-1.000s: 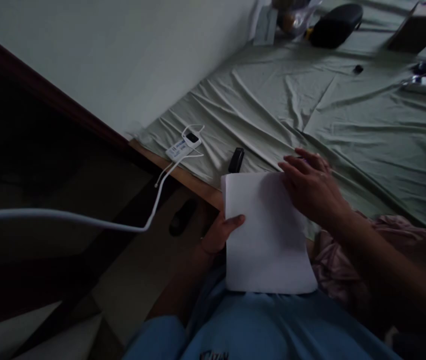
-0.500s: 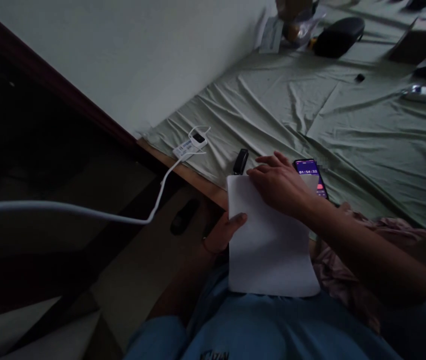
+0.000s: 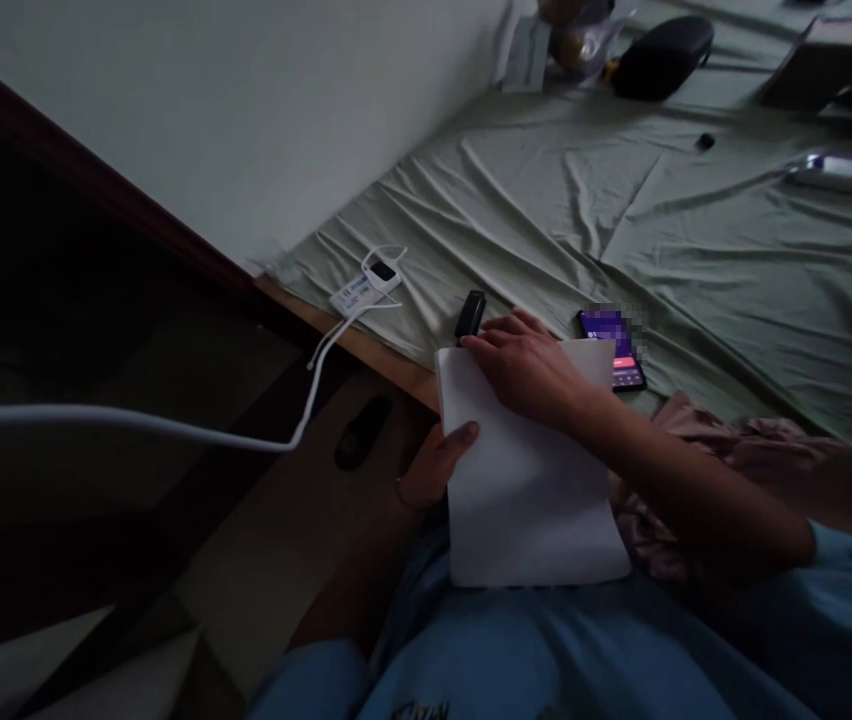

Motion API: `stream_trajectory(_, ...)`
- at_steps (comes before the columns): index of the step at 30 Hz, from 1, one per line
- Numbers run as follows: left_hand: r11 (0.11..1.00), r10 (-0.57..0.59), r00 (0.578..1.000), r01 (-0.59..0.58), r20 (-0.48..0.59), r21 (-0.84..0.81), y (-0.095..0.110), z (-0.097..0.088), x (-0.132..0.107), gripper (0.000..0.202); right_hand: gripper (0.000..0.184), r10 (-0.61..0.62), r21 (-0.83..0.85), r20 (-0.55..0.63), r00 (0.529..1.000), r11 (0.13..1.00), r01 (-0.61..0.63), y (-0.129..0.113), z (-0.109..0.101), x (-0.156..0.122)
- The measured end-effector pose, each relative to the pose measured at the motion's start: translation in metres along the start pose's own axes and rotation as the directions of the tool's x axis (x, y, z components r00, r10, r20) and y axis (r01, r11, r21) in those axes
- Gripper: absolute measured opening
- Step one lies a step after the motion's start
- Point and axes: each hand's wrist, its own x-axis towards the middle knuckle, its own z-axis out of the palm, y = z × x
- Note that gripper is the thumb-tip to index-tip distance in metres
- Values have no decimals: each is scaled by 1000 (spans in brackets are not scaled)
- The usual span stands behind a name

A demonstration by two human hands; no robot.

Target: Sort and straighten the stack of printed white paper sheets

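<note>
A white sheet of paper (image 3: 527, 495) lies over my lap and the edge of the bed. My left hand (image 3: 435, 468) grips its left edge, thumb on top and fingers hidden underneath. My right hand (image 3: 527, 362) lies flat on the paper's top edge with its fingers stretched toward the upper left corner. A small black stapler-like object (image 3: 470, 314) sits just beyond those fingertips. A phone (image 3: 613, 347) with a lit screen lies on the sheet to the right of my right hand, partly under the paper.
The bed has a wrinkled pale green sheet (image 3: 696, 240) against a white wall (image 3: 246, 110). A white charger with its cable (image 3: 366, 285) lies near the bed's corner. A dark case (image 3: 662, 55), boxes and a white device (image 3: 835, 172) sit farther back. Pink cloth (image 3: 733, 450) lies beside my right arm.
My right hand slid leftward along the paper's top edge, uncovering the lit phone. My left hand has kept its hold on the left edge.
</note>
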Motion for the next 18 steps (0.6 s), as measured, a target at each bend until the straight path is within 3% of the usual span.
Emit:
stream_trajectory(4,999,-6,1000,7,-15,46,-1,-1,3,60,33,3,23,19,1000,1000,-3,2,11,2)
stream_trajectory(9,993,5,1000,-3,-13,119,2,2,6,66,39,54,26,-99,994,998,-52,8,20,4)
stream_trajectory(13,992,-16,997,25,-73,126,2,4,7,66,33,57,13,20,998,998,-58,11,24,6)
stream_trajectory(18,988,-32,994,48,-106,149,-1,4,8,69,34,221,127,60,974,966,-227,15,24,11)
